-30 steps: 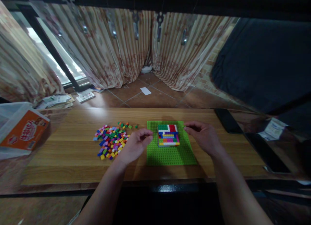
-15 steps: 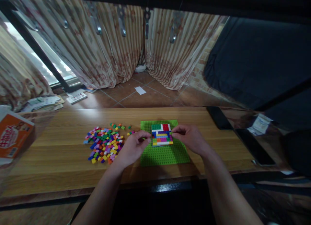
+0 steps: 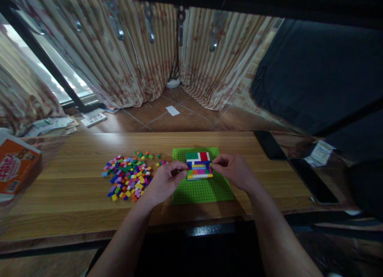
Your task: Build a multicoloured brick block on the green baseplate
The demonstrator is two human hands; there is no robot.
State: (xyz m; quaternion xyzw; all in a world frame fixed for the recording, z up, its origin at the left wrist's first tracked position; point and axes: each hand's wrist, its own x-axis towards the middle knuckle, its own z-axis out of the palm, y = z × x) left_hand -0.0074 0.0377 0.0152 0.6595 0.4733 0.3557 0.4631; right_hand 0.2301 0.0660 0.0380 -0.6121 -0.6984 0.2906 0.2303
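Observation:
A structure of toy building bricks (image 3: 198,172) in green, red, white, blue, yellow and pink stands on a bright green studded baseplate (image 3: 203,195). At its left edge is my left hand (image 3: 166,182), thumb and index finger bent into a pinch with a small dark reddish bit by the tips. My right hand (image 3: 235,171) is at the right edge, its fingertips pinched together beside the bricks. What either pinch holds is too small to make out. Left of the baseplate lies a heap of loose bricks (image 3: 128,177) in many colours.
The wooden table (image 3: 74,213) carries a dark phone-like slab (image 3: 270,144) at its right side, with another dark slab (image 3: 312,180) nearer its right edge. Several stray bricks (image 3: 151,156) lie behind the heap. An orange and white box (image 3: 18,165) stands beyond the left end.
Both hands stay at the sides of the brick structure, with only slight finger movement. The whole view has shifted a little.

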